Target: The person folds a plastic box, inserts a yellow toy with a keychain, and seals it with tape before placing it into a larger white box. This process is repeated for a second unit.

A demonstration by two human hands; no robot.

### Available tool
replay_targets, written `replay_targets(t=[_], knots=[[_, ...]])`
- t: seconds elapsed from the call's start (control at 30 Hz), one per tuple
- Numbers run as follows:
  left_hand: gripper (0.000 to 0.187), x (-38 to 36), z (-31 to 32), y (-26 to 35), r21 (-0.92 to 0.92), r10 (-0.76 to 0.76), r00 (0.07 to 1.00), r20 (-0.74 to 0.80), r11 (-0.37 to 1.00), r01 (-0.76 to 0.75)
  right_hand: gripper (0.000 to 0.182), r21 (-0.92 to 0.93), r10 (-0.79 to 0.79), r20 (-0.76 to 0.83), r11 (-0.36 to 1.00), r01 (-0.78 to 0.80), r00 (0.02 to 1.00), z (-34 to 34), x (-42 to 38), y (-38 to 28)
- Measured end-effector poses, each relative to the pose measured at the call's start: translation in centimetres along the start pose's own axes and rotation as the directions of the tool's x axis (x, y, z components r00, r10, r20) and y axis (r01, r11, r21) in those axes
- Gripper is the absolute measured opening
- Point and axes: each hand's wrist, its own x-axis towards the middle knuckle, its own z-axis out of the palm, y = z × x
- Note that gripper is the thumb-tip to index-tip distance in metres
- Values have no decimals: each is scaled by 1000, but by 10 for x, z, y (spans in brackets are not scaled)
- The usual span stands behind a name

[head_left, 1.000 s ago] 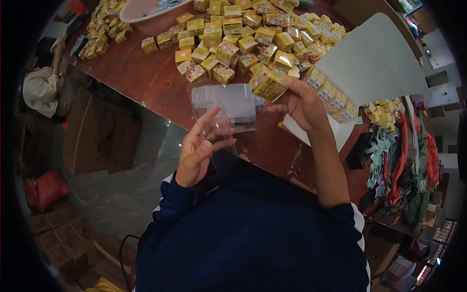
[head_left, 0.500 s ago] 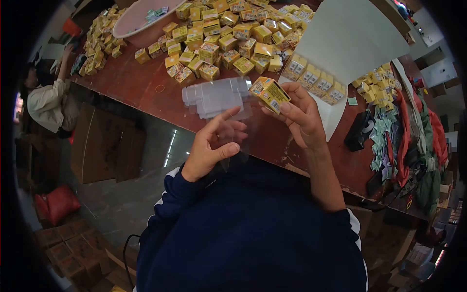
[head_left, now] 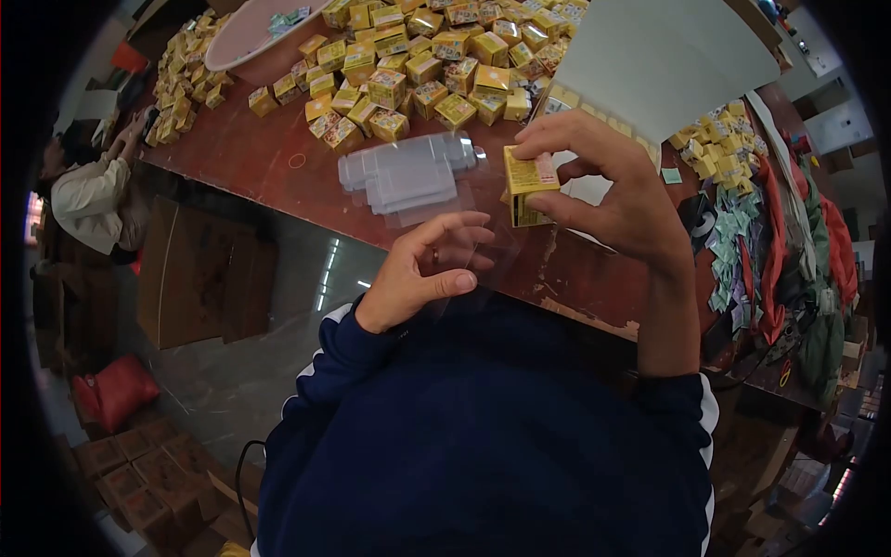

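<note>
Pinched between the thumb and fingers of my right hand is a small yellow printed box, held upright above the table's front edge. My left hand curls around a see-through plastic box, whose faint edges show between and beyond the fingers. Its exact shape is hard to make out. Just past the left hand, a stack of flat clear plastic boxes lies on the red table. Behind the right hand stands a white carton with rows of yellow boxes, partly hidden by that hand.
A large heap of yellow boxes covers the table's back, beside a pink basin. At right lie more yellow boxes, small green packets and a black tape dispenser. Another person sits at far left.
My right hand has turned the yellow box upright and shifted slightly right, with the hand now arched over it. My left hand has moved a little right and stays curled around the clear plastic.
</note>
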Motion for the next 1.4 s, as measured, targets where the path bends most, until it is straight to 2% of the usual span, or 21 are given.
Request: replay_targets(t=[0.03,0.07,0.13,0.27,0.33,0.47,0.53,0.57,0.63,0.67,0.73,0.77,0.83,0.9,0.97,1.07,1.1,1.13,1.17,1.23,1.4], knots=[[71,0,1,0,-18,7,1000,5,1000,-7,44,-38,-82,56,996,84,995,0,2,0],[71,1,1,0,-37,15,1000,9,999,-15,44,-36,-82,58,996,84,995,2,4,-3],[71,2,1,0,-34,30,999,15,999,-30,42,-36,39,78,999,-36,996,7,4,-7],[70,3,1,-10,-88,52,999,-12,995,-53,44,-124,35,142,992,-17,989,4,4,-1],[70,2,4,-12,-88,60,998,-24,994,-62,45,-195,-189,196,954,227,962,3,6,0],[71,3,7,-22,-72,115,993,12,991,-114,42,-142,-139,287,972,185,948,4,11,-7],[74,1,16,-21,-85,111,993,-31,990,-114,40,-77,8,324,997,18,946,9,13,-9],[77,2,19,-19,-98,109,992,-70,988,-116,40,-75,7,326,997,18,945,12,13,-7],[78,3,20,-19,-145,118,990,-80,981,-129,40,-65,-173,228,979,192,958,21,11,0],[79,3,20,-19,-191,126,988,-88,971,-141,40,-63,-173,227,979,192,958,26,10,1],[79,3,19,-13,-200,123,988,-95,970,-140,36,93,-41,81,995,34,996,34,7,1],[80,3,18,-11,-211,121,987,-104,967,-141,36,93,-43,83,995,35,996,37,3,3],[80,6,21,-14,-211,161,976,-149,959,-191,33,-196,-222,-15,957,214,975,43,-7,7],[80,8,25,-18,-207,193,962,-193,950,-232,32,-187,-224,-49,959,212,973,54,-14,9],[69,10,27,-24,-248,256,935,-244,916,-316,31,-181,-220,-87,963,202,972,57,-18,7],[67,9,32,-17,-249,288,932,-222,907,-340,36,-214,-204,-186,963,163,961,55,-25,0],[67,8,33,-17,-250,288,932,-219,907,-339,40,8,-9,-318,1000,12,948,56,-32,-3],[65,7,34,-17,-263,273,935,-225,907,-329,44,245,204,-397,963,-111,895,58,-39,-4],[63,6,36,-18,-275,258,938,-232,907,-318,44,243,203,-397,964,-111,895,65,-46,-3],[60,8,41,-24,-267,253,934,-253,909,-319,48,662,418,-169,719,-211,893,88,-62,7],[49,5,43,-37,-242,202,952,-229,936,-256,46,617,433,-294,767,-177,852,115,-83,12]])
